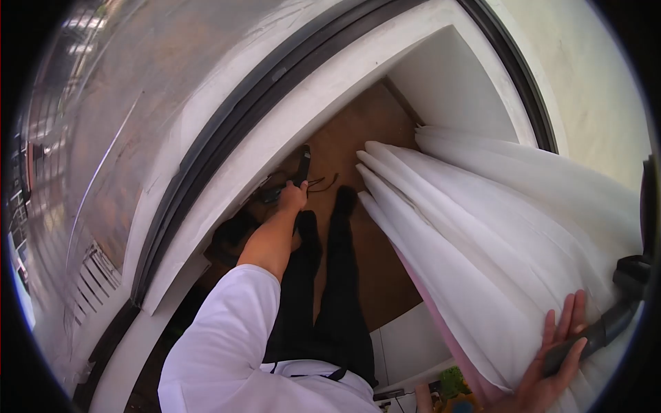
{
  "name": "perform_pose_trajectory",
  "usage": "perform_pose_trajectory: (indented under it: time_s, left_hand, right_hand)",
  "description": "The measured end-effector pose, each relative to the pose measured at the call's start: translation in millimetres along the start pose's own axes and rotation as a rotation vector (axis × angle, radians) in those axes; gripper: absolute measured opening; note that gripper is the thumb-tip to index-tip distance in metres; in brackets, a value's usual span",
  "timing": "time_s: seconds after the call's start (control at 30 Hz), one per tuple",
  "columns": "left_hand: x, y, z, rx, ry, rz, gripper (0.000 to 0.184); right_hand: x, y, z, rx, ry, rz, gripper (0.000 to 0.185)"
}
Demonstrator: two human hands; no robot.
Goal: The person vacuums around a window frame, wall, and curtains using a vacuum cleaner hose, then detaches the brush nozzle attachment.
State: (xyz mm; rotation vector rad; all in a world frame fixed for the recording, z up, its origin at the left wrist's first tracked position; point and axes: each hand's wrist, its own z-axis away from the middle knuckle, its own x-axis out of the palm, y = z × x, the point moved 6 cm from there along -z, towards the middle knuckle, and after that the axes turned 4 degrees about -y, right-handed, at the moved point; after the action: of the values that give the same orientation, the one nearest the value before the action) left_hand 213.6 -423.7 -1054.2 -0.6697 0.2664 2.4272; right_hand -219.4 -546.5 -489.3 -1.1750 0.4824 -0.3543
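Observation:
At the sill's inner edge, my left hand point(294, 197) is closed around a dark, stick-shaped object point(304, 164) whose kind I cannot make out. A thin dark cord point(325, 184) lies beside it. Over at the lower right, my right hand point(551, 361) has a black-handled tool point(597, 329) between thumb and fingers; the tool's far end is cut off by the view's edge. Behind that hand hangs a white curtain point(475, 227) in long folds, and the fingers rest against or very near its cloth.
A window frame with a dark track point(227, 110) arcs over the left, and a pale sill point(275, 127) runs inside it. Glass point(138, 76) lies beyond. Below are a brown floor point(375, 275), my dark-clad legs point(341, 275) and a white panel point(403, 344). Dark objects point(234, 230) sit near the wall.

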Motion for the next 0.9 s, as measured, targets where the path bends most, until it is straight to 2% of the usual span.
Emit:
perform_pose_trajectory:
  time_s: [0.07,0.13,0.17,0.2,0.3,0.33,0.4,0.43,0.5,0.57,0.7,0.8,0.9]
  left_hand:
    - [7.5,12.6,-37.1,0.022,0.011,0.022,0.071]
    - [6.9,35.4,-52.1,0.074,0.016,-0.008,0.069]
    - [7.3,55.5,-56.4,0.124,0.024,-0.021,0.068]
    - [8.8,72.0,-61.3,0.139,0.021,-0.029,0.068]
    - [15.1,127.3,-68.8,0.183,0.056,0.024,0.068]
    - [13.8,149.4,-73.3,0.212,0.077,0.035,0.068]
    - [9.8,187.6,-81.2,0.242,0.09,0.048,0.067]
    - [6.7,209.3,-86.7,0.278,0.112,0.056,0.067]
    - [-2.6,246.8,-99.4,0.315,0.137,0.069,0.067]
    - [-6.8,282.8,-113.7,0.396,0.066,0.041,0.076]
    - [-8.1,300.9,-131.2,0.397,0.044,0.009,0.075]
    - [-1.0,302.7,-122.0,0.475,0.078,0.029,0.073]
    - [21.4,308.7,-101.5,0.402,0.061,0.003,0.069]
  right_hand:
    - [3.5,-7.8,1.2,-0.115,-0.148,0.4,0.064]
    - [11.9,-13.7,8.4,-0.116,-0.16,0.456,0.067]
    - [10.9,-15.2,8.4,-0.133,-0.154,0.469,0.06]
    - [4.5,-16.3,9.8,-0.134,-0.136,0.469,0.06]
    - [-10.2,-15.1,1.2,-0.136,-0.31,0.426,0.068]
    - [-10.6,-15.4,-1.5,-0.138,-0.302,0.426,0.068]
    - [-3.2,-20.0,-2.0,-0.063,-0.072,0.467,0.038]
    - [-15.5,-24.9,-3.8,-0.065,-0.187,0.433,0.045]
    - [-17.9,-25.4,-6.9,-0.082,-0.212,0.407,0.045]
    - [-15.0,-25.7,-13.6,-0.094,-0.23,0.391,0.045]
    - [-11.9,-28.4,-10.7,-0.118,-0.229,0.329,0.046]
    - [-10.4,-34.0,-2.6,-0.136,-0.176,0.415,0.048]
    - [1.6,-28.0,-7.3,-0.025,0.004,0.947,0.05]
